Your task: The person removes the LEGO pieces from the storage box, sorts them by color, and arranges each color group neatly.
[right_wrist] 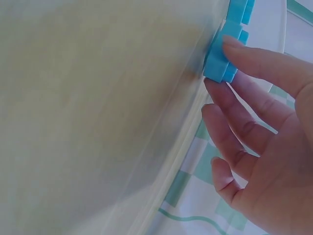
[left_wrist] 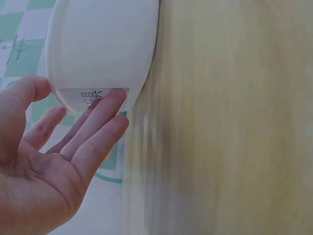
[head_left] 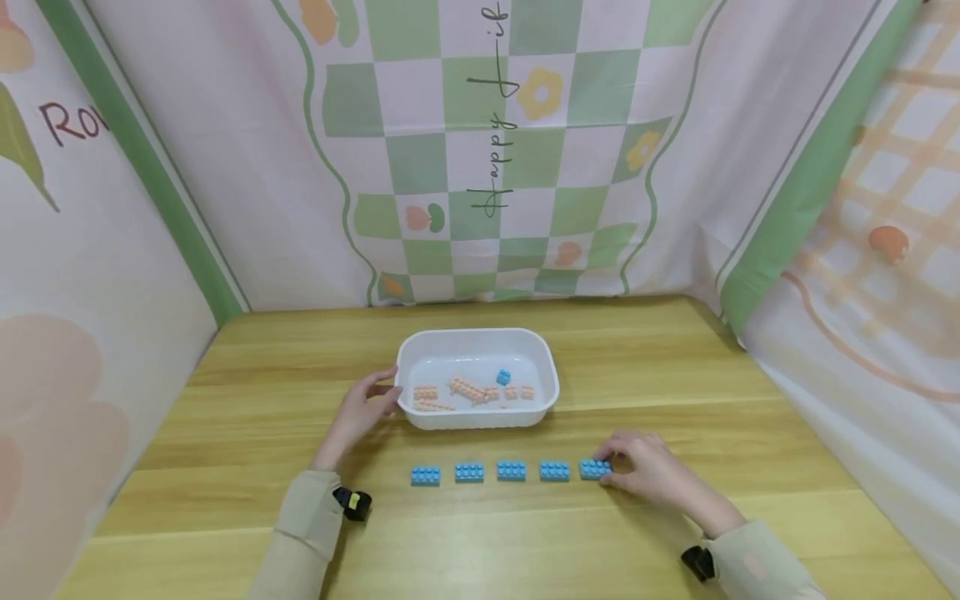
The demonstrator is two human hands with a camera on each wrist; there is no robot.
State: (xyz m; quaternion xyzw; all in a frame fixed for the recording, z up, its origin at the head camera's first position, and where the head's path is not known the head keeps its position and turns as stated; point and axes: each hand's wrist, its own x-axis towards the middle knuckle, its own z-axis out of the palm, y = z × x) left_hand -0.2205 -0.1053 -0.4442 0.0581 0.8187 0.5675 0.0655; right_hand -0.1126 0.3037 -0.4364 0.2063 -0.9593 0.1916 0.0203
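At the right end of a row of several blue building bricks (head_left: 512, 471), my right hand (head_left: 651, 472) pinches the last blue building brick (right_wrist: 224, 51) between thumb and fingers. That brick sits studs-up on the table. My left hand (head_left: 365, 412) is at the left end of a white plastic tub (head_left: 480, 421). In the left wrist view, its fairly straight fingers (left_wrist: 98, 120) touch the tub's outer wall by a printed label (left_wrist: 90, 95), with the thumb near the rim. Inside the tub lie several peach bricks (head_left: 468, 389) and a small blue brick (head_left: 503, 377).
The wooden table (head_left: 480, 542) runs back to a hanging cloth (head_left: 487, 150) with a green check print. More printed cloth (head_left: 885, 275) hangs at both sides. The row of bricks lies in front of the tub, with small gaps between the bricks.
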